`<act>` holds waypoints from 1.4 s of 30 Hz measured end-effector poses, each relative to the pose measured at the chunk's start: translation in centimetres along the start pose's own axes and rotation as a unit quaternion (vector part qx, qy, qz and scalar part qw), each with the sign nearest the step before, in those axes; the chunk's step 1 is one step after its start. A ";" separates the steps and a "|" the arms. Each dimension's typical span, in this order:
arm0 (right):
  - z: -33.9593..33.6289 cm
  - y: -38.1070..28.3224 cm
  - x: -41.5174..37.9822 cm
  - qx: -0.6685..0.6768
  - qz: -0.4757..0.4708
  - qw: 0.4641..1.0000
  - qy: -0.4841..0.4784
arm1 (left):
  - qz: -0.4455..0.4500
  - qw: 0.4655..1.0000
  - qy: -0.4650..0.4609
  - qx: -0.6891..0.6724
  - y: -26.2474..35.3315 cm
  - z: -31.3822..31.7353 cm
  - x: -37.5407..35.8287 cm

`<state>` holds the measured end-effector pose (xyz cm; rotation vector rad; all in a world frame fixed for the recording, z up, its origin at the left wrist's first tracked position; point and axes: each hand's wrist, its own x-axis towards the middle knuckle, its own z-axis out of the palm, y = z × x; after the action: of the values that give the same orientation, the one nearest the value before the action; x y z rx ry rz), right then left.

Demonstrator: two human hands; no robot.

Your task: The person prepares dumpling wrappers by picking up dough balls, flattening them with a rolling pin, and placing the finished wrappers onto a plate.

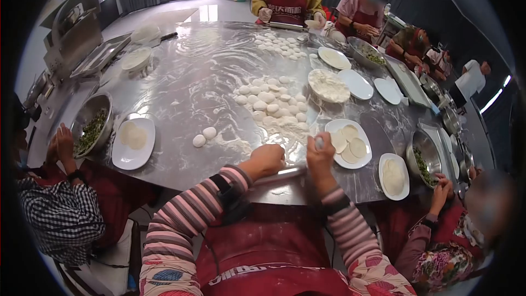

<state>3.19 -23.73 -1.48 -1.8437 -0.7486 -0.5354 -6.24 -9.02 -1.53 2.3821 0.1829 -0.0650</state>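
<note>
My left hand is closed low over the floury steel table, knuckles up; whatever its fingers hold is hidden, so I cannot tell what it is. To its right, my right hand is wrapped round a rolling pin, whose pale grey rounded end shows at the top of the fist. A silvery strip shines on the table between and below both hands. Beyond them lies a heap of white dough balls. Two loose dough balls sit to the left. Beside my right hand, a white plate holds several round dough wrappers.
Near the right stand a bowl of flour, a white plate with wrappers and a steel bowl of chopped green filling. Another steel bowl and plate stand left. People work on both sides and across the steel table.
</note>
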 end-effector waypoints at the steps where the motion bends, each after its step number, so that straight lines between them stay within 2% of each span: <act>1: 0.2 -0.3 0.4 0.008 0.004 1.000 -0.005 | -0.003 1.000 0.003 0.012 -0.2 0.1 0.5; 3: -0.3 -0.6 0.1 -0.008 0.002 1.000 -0.002 | -0.004 0.999 -0.011 0.032 -1.0 -0.2 0.7; 5: -2.1 1.5 -2.9 -0.010 -0.001 1.000 0.021 | -0.015 1.000 -0.007 -0.009 -2.1 0.0 -0.5; 6: -3.7 0.1 -3.3 -0.054 -0.102 0.993 0.026 | -0.024 0.999 -0.005 -0.034 -1.9 -0.4 -1.3; 8: -3.2 0.1 -3.6 0.017 0.012 1.000 0.016 | -0.024 0.999 -0.036 -0.025 -0.9 -0.2 -1.9; 10: -1.3 -0.1 -1.2 0.006 -0.018 1.000 0.016 | 0.000 1.000 -0.011 -0.008 0.4 0.2 -1.2; 11: -0.8 -1.4 -0.1 0.013 0.006 1.000 0.001 | 0.016 1.000 0.017 0.005 -0.1 0.9 0.0; 12: -0.1 -1.1 0.5 0.032 -0.009 0.999 0.009 | 0.021 1.000 0.019 0.005 0.1 0.6 0.2; 14: -1.2 -1.0 -0.6 -0.031 -0.048 0.998 0.030 | 0.029 0.997 -0.065 -0.010 -0.5 -0.3 0.1; 16: -3.3 0.1 -3.7 -0.008 -0.010 1.000 0.026 | 0.012 0.999 -0.046 -0.011 -1.3 -0.4 -1.3; 17: -4.3 0.1 -5.0 0.030 0.039 0.999 0.012 | 0.008 0.999 -0.044 -0.020 -1.2 -0.7 -1.8; 18: -4.0 0.0 -4.6 0.030 0.040 0.999 0.008 | 0.004 0.998 -0.048 -0.029 -1.1 -0.5 -2.3; 20: -3.3 -0.5 -3.2 -0.088 -0.078 0.993 0.016 | 0.004 0.999 -0.048 -0.013 -0.2 0.0 -2.0; 21: -2.0 -0.7 -1.7 -0.009 -0.002 1.000 0.011 | 0.011 0.999 -0.034 0.006 0.3 -0.1 -1.5; 22: -0.7 0.1 -0.4 -0.050 -0.067 0.996 0.010 | 0.016 0.999 -0.034 0.011 0.2 0.1 -0.8; 24: 0.6 0.3 0.5 0.036 0.039 0.998 -0.026 | 0.028 0.999 -0.001 -0.016 -0.4 0.3 0.2; 25: 0.2 0.1 0.2 0.038 0.038 0.998 -0.027 | 0.034 0.999 -0.037 -0.019 -0.7 0.0 0.3; 27: -2.4 0.6 -2.3 -0.049 -0.038 0.998 -0.009 | 0.037 0.999 -0.032 -0.004 -1.3 -0.2 -1.0; 30: -4.6 1.5 -6.2 0.077 0.061 0.995 -0.009 | 0.009 1.000 -0.014 -0.018 -1.4 -0.3 -2.4; 32: -3.4 -0.2 -4.0 0.036 0.050 0.998 0.000 | 0.020 0.999 -0.030 -0.010 -1.5 -0.1 -2.4; 34: -1.4 -1.3 -0.6 0.002 -0.012 1.000 0.005 | 0.006 0.999 -0.043 0.011 -0.6 -0.2 -1.4; 36: 0.3 -1.2 0.9 0.019 0.012 1.000 -0.015 | 0.025 0.999 0.008 0.043 -0.1 -0.3 -0.7; 37: 0.1 -1.2 0.9 0.020 0.009 1.000 -0.014 | 0.059 0.998 -0.009 0.017 -0.2 -0.4 -0.6; 38: -0.5 -1.1 0.2 0.002 -0.004 1.000 0.003 | 0.059 0.998 -0.006 0.014 -0.5 -0.4 -0.6; 40: -2.6 -0.7 -2.5 -0.021 -0.018 1.000 0.012 | 0.052 0.995 -0.066 0.056 -0.6 -0.5 -1.3; 42: -4.7 -0.5 -5.5 0.050 0.052 0.997 0.010 | 0.048 0.998 -0.034 0.037 -1.3 -0.1 -1.9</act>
<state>-1.15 -29.38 -3.07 -1.7705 -0.6501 -0.4402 -8.33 -8.20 -2.17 2.4556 0.0332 -0.1080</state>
